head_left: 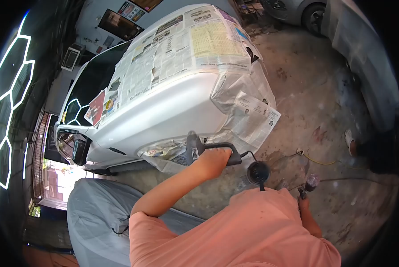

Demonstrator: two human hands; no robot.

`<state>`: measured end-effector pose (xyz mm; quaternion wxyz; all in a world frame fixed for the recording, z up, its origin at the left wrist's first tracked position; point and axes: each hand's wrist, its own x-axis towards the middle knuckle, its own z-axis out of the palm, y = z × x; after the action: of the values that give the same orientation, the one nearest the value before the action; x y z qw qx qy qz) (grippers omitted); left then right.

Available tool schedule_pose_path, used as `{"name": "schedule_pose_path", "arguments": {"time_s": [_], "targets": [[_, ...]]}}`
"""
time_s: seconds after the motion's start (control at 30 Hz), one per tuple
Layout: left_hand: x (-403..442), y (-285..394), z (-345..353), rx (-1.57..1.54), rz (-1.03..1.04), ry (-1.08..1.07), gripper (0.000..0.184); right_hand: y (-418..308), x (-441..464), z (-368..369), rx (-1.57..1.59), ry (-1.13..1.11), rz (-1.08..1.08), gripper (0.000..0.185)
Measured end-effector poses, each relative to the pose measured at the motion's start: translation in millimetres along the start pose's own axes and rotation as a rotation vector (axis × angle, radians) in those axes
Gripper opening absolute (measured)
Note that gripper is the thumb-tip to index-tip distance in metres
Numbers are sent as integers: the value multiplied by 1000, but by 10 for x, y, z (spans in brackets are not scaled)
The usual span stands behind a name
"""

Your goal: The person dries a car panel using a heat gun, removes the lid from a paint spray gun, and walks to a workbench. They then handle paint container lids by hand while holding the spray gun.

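Observation:
My left hand (215, 162) is closed round the loop handle of a dark grey heat gun (195, 149) with a label on its body. Its nozzle faces the lower side of a white car (164, 111). My right hand (304, 204), low at my right side, is wrapped round a spray gun (302, 192) with a pinkish see-through cup (312, 182); its fingers show only in part. Newspaper masking (172, 49) covers the car's upper surfaces, and more sheets (257, 118) hang at its near corner. A black round object (258, 172) with a strap is in front of my chest.
A grey covered object (97, 213) stands at my left. A yellow hose (324, 162) and a dark line (346, 180) cross the stained concrete floor (297, 93). Another person's foot (349, 141) shows at right, near a plastic sheet (364, 53). Another car (297, 11) is behind.

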<state>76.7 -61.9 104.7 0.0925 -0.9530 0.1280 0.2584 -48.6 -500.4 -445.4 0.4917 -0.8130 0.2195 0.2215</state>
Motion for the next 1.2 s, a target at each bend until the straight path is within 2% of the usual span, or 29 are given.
{"name": "schedule_pose_path", "arguments": {"time_s": [0.07, 0.2, 0.4, 0.53, 0.63, 0.73, 0.77, 0.83, 0.9, 0.97, 1.03, 1.2], "targets": [[23, -83, 15, 90, 20, 112, 32, 56, 42, 12, -36, -6, -36, 49], [-86, -143, -144, 139, -156, 95, 31, -61, 35, 39, -33, 12, -100, 50], [-114, -40, 165, 19, -83, 56, 31, -186, 37, 17, -34, -25, -91, 48], [-48, 142, 124, 105, 28, 131, 35, -259, 9, -9, 22, -64, -74, 48], [-45, 107, 45, 176, -2, 230, 38, -278, 27, -14, -28, -52, -134, 48], [-114, 11, -15, 100, -109, 124, 35, -325, -16, -28, 22, -46, -84, 47], [-133, -20, -11, 69, -148, 79, 34, -357, -26, -14, 4, -28, -128, 46], [-149, -73, 171, 47, -123, 77, 32, -75, 105, 77, -32, 12, -216, 44], [-152, -41, 180, -8, -117, 21, 32, -36, 76, 74, -48, -12, -199, 41], [-163, 28, 124, 62, -67, 46, 32, -95, 54, 33, -62, -44, -138, 40], [-159, 34, 99, 106, -54, 82, 33, -487, -186, -97, -69, -82, -24, 39], [-175, -438, 202, 61, -194, 127, 32, -159, -12, 5, -50, -28, -168, 40]]}}
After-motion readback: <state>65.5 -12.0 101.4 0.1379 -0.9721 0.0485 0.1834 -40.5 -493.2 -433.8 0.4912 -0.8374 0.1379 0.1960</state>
